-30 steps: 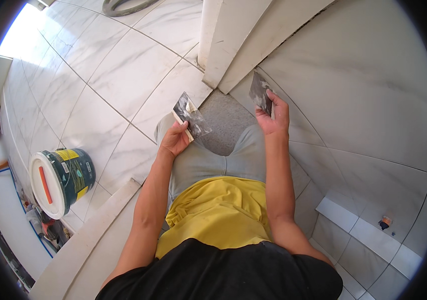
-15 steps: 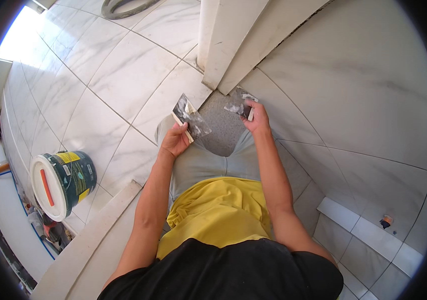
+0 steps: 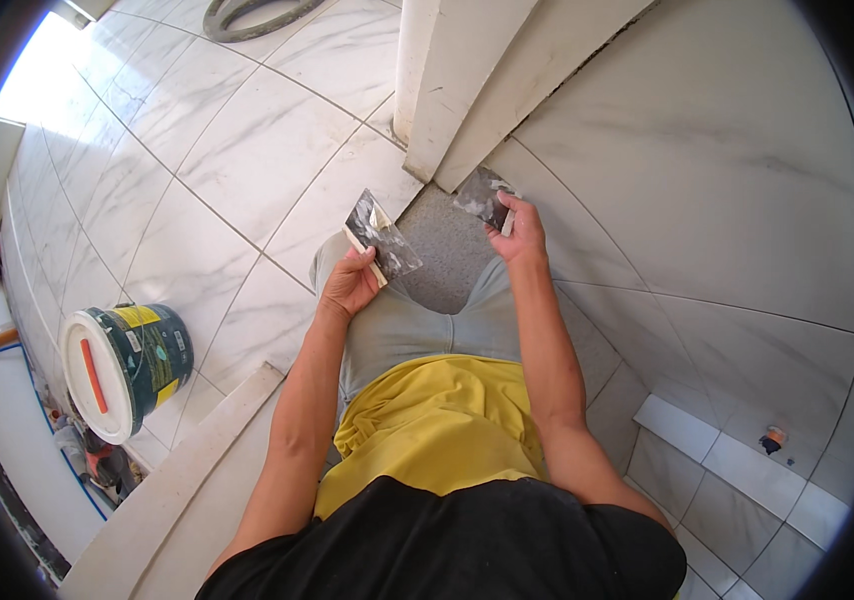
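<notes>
A: What does the left hand (image 3: 349, 285) have?

B: A flat scraper (image 3: 395, 250) with a pale strip along one edge. The thumb lies on top, the fingers go beneath, and together they pinch it near that strip. Whitish paste is smeared over the blade, which sits above the grey trousers (image 3: 427, 335), partly in front of the rough grey patch (image 3: 452, 270) of floor.

A: And the right hand (image 3: 519, 235)?

B: It grips a second scraper (image 3: 477, 198) by its pale edge, thumb and fingers closed on it. That blade is smeared too, and it is just beside the foot of the white door frame (image 3: 467, 85). From overhead I can't tell whether it touches the frame.

A: So the two scrapers are apart?

B: Yes, the grey patch shows between them.

A: What else is around?

B: A green bucket (image 3: 167, 345) sits on the marbled tiles (image 3: 237, 130) to the left, its white lid (image 3: 119, 405) on, with an orange strip (image 3: 94, 376) across it. Farther off, a grey hose (image 3: 257, 28) curves over the floor.
</notes>
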